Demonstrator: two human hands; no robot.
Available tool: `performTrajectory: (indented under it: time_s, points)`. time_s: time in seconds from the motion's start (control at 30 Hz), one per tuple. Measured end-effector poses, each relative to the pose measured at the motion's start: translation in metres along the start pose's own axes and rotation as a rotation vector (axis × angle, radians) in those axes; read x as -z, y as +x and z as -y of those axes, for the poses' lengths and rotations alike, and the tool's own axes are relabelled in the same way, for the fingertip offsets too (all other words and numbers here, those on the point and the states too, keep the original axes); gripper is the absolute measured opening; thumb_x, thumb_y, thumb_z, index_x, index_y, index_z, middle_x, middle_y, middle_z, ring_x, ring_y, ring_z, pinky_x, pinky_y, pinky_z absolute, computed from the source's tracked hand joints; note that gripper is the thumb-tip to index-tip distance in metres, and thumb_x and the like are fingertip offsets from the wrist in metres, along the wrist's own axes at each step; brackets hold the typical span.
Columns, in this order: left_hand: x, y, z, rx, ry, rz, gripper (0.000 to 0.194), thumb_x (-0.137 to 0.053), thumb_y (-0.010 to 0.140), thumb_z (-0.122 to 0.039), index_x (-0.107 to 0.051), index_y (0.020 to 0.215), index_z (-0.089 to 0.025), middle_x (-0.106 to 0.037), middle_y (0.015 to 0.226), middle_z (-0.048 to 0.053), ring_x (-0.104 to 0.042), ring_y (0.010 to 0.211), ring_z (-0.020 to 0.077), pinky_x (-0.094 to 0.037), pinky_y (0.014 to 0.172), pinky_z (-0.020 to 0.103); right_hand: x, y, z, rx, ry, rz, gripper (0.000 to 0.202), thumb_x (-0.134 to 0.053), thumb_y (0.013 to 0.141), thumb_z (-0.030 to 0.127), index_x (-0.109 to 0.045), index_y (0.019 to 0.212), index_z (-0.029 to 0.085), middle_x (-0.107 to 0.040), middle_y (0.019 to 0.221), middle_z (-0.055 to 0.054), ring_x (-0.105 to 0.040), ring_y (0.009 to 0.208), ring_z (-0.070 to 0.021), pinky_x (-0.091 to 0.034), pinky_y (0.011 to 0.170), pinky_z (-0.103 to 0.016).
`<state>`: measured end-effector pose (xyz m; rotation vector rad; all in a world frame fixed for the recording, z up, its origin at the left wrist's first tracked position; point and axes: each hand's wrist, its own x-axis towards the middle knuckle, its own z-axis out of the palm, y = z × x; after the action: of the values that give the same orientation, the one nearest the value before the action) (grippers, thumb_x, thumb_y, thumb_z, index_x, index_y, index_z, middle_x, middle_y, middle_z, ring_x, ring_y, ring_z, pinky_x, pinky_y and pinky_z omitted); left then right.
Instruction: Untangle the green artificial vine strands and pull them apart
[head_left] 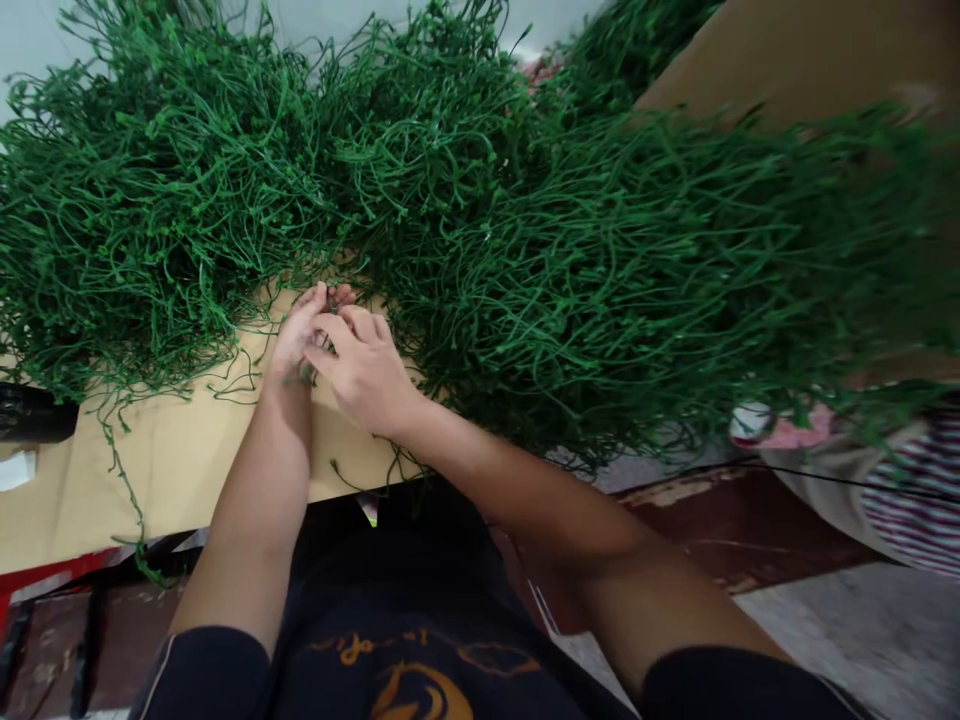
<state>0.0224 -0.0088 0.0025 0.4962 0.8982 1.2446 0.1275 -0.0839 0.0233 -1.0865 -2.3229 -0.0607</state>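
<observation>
A huge heap of thin green plastic stems (480, 200) covers a sheet of brown cardboard (172, 470) in front of me. My left hand (298, 332) and my right hand (366, 368) meet at the heap's near edge, fingers pinched together on a small green stem piece (309, 374) between them. The right hand lies partly over the left, hiding most of what they hold. Loose single stems trail off the cardboard's front edge.
A second cardboard panel (795, 60) leans at the upper right behind the stems. Striped and pink cloth (900, 480) lies at the right. A dark reddish floor strip (720, 540) runs below. A black object (30, 412) sits at the left edge.
</observation>
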Motion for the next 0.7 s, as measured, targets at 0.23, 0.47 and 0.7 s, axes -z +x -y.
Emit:
performTrajectory:
  time_s: [0.23, 0.47, 0.7]
  points:
    - [-0.008, -0.002, -0.003, 0.0, 0.0, -0.072, 0.025, -0.041, 0.091, -0.018, -0.048, 0.068, -0.015, -0.055, 0.056, -0.003, -0.054, 0.052, 0.0046, -0.043, 0.055, 0.017, 0.006, -0.007, -0.027, -0.003, 0.12, -0.061, 0.03, -0.04, 0.091, 0.025, -0.067, 0.082, 0.014, -0.067, 0.088, -0.006, -0.041, 0.089, -0.0187, -0.028, 0.077, -0.035]
    - [-0.02, -0.007, 0.001, -0.028, -0.094, -0.114, 0.028, -0.039, 0.09, -0.008, -0.039, 0.063, -0.017, -0.034, 0.042, -0.008, -0.034, 0.038, 0.0026, -0.029, 0.043, 0.014, 0.009, -0.024, -0.013, 0.084, 0.098, -0.165, 0.029, -0.042, 0.089, 0.024, -0.061, 0.068, 0.016, -0.061, 0.07, -0.004, -0.041, 0.083, -0.0176, -0.025, 0.071, -0.032]
    - [-0.01, 0.004, -0.006, -0.05, -0.243, -0.176, 0.03, -0.037, 0.091, -0.011, -0.037, 0.061, -0.017, -0.027, 0.041, -0.009, -0.028, 0.034, 0.0028, -0.026, 0.039, 0.013, 0.045, -0.038, 0.012, 0.401, 0.309, -0.31, 0.028, -0.044, 0.086, 0.023, -0.045, 0.059, 0.018, -0.046, 0.056, -0.001, -0.034, 0.064, -0.0131, -0.028, 0.062, -0.029]
